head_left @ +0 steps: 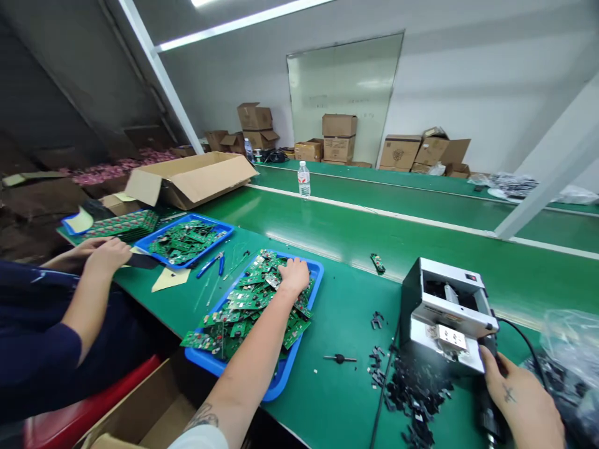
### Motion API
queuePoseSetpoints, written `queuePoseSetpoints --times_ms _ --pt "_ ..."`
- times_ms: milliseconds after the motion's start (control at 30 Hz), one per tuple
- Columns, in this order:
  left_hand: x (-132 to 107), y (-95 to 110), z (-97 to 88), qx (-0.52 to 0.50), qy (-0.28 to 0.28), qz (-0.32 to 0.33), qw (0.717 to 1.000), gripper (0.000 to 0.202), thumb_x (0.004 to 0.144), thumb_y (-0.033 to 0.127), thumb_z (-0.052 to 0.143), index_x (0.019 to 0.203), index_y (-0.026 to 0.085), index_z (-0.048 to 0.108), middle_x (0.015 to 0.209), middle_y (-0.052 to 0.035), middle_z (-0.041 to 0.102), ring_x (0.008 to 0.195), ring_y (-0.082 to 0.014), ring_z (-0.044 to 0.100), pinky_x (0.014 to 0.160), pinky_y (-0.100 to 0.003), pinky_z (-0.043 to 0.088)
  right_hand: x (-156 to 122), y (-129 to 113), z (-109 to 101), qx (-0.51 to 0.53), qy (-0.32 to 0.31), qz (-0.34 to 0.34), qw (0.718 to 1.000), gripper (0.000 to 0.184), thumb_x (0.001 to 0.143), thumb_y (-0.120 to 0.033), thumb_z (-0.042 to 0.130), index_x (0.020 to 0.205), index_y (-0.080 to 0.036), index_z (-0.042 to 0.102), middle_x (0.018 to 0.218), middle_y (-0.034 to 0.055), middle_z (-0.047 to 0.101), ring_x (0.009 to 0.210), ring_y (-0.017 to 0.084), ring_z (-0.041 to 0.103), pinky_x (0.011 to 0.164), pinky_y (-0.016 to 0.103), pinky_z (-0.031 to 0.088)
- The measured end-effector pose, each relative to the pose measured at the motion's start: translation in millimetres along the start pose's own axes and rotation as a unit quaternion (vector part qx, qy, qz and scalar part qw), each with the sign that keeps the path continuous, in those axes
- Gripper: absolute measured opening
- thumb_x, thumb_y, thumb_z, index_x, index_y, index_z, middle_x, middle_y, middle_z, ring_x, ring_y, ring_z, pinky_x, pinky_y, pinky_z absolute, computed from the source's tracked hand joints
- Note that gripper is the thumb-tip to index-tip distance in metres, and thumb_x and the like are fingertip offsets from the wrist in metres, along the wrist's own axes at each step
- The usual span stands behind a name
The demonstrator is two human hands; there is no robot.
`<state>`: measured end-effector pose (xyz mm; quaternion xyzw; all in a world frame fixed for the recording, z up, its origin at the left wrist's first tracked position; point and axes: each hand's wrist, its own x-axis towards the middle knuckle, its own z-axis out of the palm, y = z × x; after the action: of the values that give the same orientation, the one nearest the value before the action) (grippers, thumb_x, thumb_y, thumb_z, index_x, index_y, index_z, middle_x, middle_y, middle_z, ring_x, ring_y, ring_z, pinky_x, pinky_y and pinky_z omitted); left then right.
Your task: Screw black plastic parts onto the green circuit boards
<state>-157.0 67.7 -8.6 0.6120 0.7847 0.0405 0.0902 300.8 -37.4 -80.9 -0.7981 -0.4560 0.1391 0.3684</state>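
Near the bottom edge of the green worktop (337,312), the right hand (520,399) wrapped around a black cylindrical grip (489,405), fingers curled and closed on it, just below a white-and-black benchtop machine (444,305). Beside that hand, small black plastic pieces (414,393) scattered across the worktop, and a black T-handled tool (340,358) lying to their left. Toward the middle, the left hand (294,277) resting on a heap of green circuit boards (243,305), fingers loosely together and pressed flat, pinching nothing visible. Those boards piled inside a blue tray (304,330), close to the worktop's near edge. Farther along, a second blue tray (187,240) holding more green boards, with blue-handled pliers (209,265) just beside it. At the left edge, a co-worker's two hands (107,259) in dark sleeves, near a stack of boards (121,224). Beyond, an open cardboard box (189,178) at the worktop's far corner, a plastic water bottle (304,179) on a green bench, then stacked cartons (339,137) against a white wall.
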Motion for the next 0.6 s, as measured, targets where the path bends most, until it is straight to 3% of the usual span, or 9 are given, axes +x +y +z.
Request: queuePoseSetpoints --times_ms 67,167,233,267,333,400,433,533,600 --pt "4.7 -4.2 6.6 0.014 0.001 0.001 1.0 0.03 0.086 0.009 0.047 0.113 0.01 0.061 0.126 -0.0222 0.056 0.122 -0.0361 0.047 0.1 -0.056 0.034 -11.9 -18.0 -4.1 -0.181 0.062 -0.038 0.981 0.046 0.078 -0.057 0.057 0.09 -0.017 0.077 0.076 0.0149 0.065 0.045 0.023 0.053 0.041 0.035 0.033" --pt "8.4 -4.9 11.4 0.024 0.005 0.001 1.0 0.03 0.084 0.009 0.051 0.111 0.009 0.062 0.123 -0.0227 0.057 0.121 -0.0371 0.047 0.097 -0.055 0.036 -37.3 -51.9 -9.8 -0.151 0.227 -0.141 0.952 0.044 0.089 -0.044 0.046 0.109 -0.014 0.071 0.092 0.0157 0.068 0.081 0.03 0.065 0.065 0.039 0.046" --pt "7.2 -5.5 8.7 0.024 0.013 0.003 1.0 0.027 0.082 0.013 0.056 0.107 0.009 0.064 0.12 -0.023 0.059 0.121 -0.0382 0.047 0.096 -0.053 0.037 -57.9 -77.2 -7.4 -0.096 0.268 -0.23 0.931 0.036 0.091 -0.037 0.048 0.107 -0.014 0.071 0.088 0.0119 0.069 0.082 0.025 0.065 0.072 0.034 0.047" --pt "5.2 -6.2 5.8 0.023 0.021 0.006 1.0 0.025 0.083 0.016 0.057 0.106 0.008 0.064 0.119 -0.0231 0.059 0.12 -0.0383 0.047 0.096 -0.052 0.037 -68.4 -90.1 -2.5 -0.073 0.253 -0.265 0.927 0.033 0.091 -0.037 0.051 0.105 -0.015 0.071 0.088 0.0102 0.07 0.075 0.021 0.065 0.07 0.03 0.047" --pt "-0.7 -7.6 -1.7 0.019 0.043 0.016 0.999 0.027 0.085 0.022 0.057 0.106 0.007 0.064 0.118 -0.0229 0.061 0.118 -0.0375 0.049 0.094 -0.049 0.038 -87.6 -115.4 15.5 -0.068 0.132 -0.337 0.93 0.032 0.092 -0.042 0.052 0.1 -0.018 0.071 0.087 0.008 0.072 0.068 0.016 0.065 0.069 0.027 0.047" --pt "-7.5 -7.1 -9.3 0.013 0.071 0.034 0.997 0.032 0.091 0.028 0.05 0.11 0.007 0.063 0.117 -0.022 0.062 0.115 -0.0349 0.053 0.092 -0.046 0.039 -101.6 -139.5 41.8 -0.16 -0.056 -0.32 0.932 0.035 0.095 -0.044 0.046 0.106 -0.02 0.068 0.09 0.008 0.071 0.072 0.018 0.067 0.068 0.027 0.047" --pt "-10.7 -5.4 -12.3 0.01 0.085 0.044 0.995 0.034 0.093 0.03 0.045 0.111 0.007 0.062 0.115 -0.0214 0.063 0.113 -0.0332 0.056 0.091 -0.044 0.041 -105.9 -150.8 55.8 -0.181 -0.098 -0.316 0.926 0.034 0.095 -0.044 0.046 0.109 -0.021 0.067 0.094 0.0084 0.071 0.076 0.019 0.068 0.066 0.028 0.047" --pt "-19.3 7.0 -16.1 -0.013 0.11 0.082 0.99 0.037 0.094 0.035 0.04 0.111 0.01 0.061 0.106 -0.0187 0.068 0.101 -0.0296 0.064 0.086 -0.038 0.045 -109.0 -179.3 89.6 -0.233 -0.14 -0.279 0.921 0.027 0.093 -0.038 0.054 0.102 -0.015 0.067 0.098 0.0132 0.068 0.083 0.025 0.068 0.063 0.032 0.049" --pt "-25.1 18.8 -13.1 -0.07 0.114 0.12 0.984 0.039 0.092 0.04 0.04 0.114 0.015 0.06 0.107 -0.0147 0.071 0.097 -0.0277 0.067 0.083 -0.034 0.048 -106.6 -193.1 100.1 -0.266 -0.166 -0.243 0.918 0.027 0.089 -0.037 0.061 0.101 -0.012 0.065 0.097 0.0134 0.068 0.083 0.024 0.068 0.067 0.034 0.053"
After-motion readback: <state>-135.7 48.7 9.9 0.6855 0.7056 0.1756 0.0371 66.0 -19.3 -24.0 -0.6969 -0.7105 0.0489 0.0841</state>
